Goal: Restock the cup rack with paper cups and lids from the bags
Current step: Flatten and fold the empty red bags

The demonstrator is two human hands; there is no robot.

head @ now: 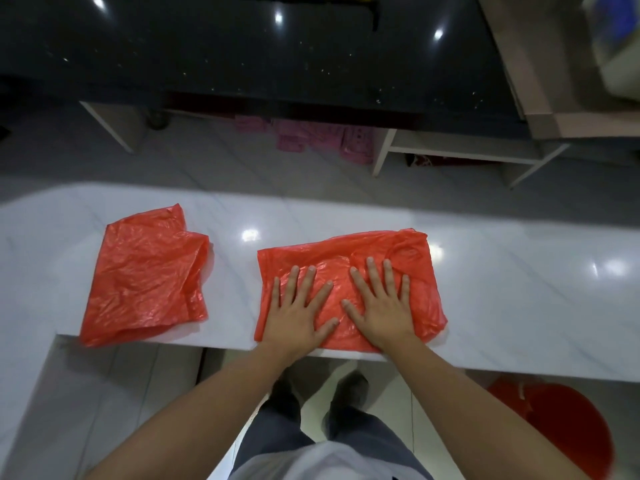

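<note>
Both hands flat, fingers spread: left hand (pixel 300 315) and right hand (pixel 382 308) press red bag (pixel 420 271) onto white counter (pixel 519 289); second red bag (pixel 145 275) lies apart, leftward.

Two red bags (pixel 147 271) (pixel 346 292); two hands (pixel 299 315) (pixel 381 311); possibly one red bucket (pixel 568 434).

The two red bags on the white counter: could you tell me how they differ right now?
The left bag lies untouched, while the right bag is pressed flat under the left hand and right hand. The left bag lies longer front to back, its near corner past the counter edge; the right bag spreads wider sideways. Both are crinkled, thin red plastic and look empty.
</note>
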